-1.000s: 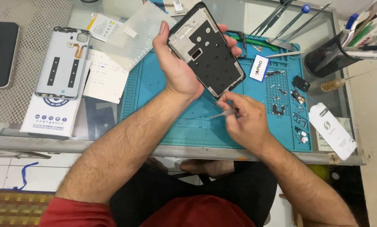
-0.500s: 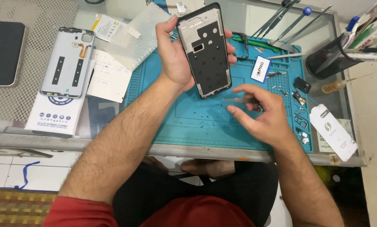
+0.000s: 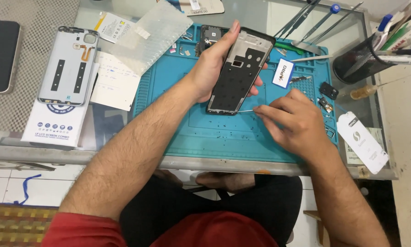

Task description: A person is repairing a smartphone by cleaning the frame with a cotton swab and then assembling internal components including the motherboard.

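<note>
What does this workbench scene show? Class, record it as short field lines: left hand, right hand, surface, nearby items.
Left hand: the left hand holds a black phone frame tilted above the mat.
Right hand: the right hand pinches thin tweezers at the frame's lower edge.
Surface: blue mat on a glass table.
Nearby items: grey back cover, mesh pen cup.

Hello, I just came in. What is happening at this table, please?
A person is working on an opened phone at a glass desk. The left hand holds a black phone frame tilted above a blue work mat. The right hand pinches thin metal tweezers, whose tip is at the frame's lower edge. A grey back cover lies to the left on a white box, and small parts lie on the mat's right side.
</note>
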